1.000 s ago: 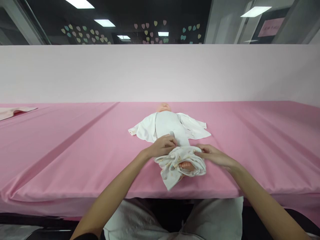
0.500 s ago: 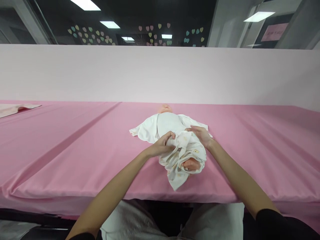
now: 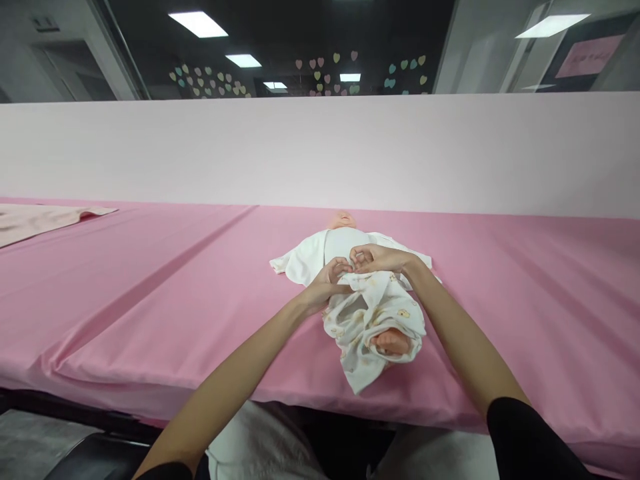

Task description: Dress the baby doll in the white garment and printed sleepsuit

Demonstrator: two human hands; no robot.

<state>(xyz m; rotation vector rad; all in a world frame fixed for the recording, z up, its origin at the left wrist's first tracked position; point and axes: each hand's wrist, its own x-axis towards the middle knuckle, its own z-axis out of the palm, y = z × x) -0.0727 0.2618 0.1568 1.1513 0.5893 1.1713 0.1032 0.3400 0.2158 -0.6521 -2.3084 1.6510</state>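
Observation:
A baby doll (image 3: 345, 220) lies on its back, head at the far side, wearing a white top (image 3: 306, 257) with its sides spread out. White baby trousers (image 3: 383, 310) with small yellow prints are bunched around its lower body. One bare foot (image 3: 393, 341) shows in an opening at the near end, beside a loose pointed flap of cloth. My left hand (image 3: 333, 280) is closed on the trousers' upper left edge, thumb inside the fold. My right hand (image 3: 377, 259) bends over the doll's middle, fingertips pinched at the same upper edge, close to my left fingers.
The doll rests on a pink padded table cover (image 3: 175, 300). A pale folded cloth (image 3: 45, 220) lies at the far left. A low white wall (image 3: 320, 153) runs along the back, below a dark window with heart stickers.
My right hand has moved left from the trousers' right side to their upper edge beside my left hand. My left hand stays at the upper left edge. The view has shifted slightly.

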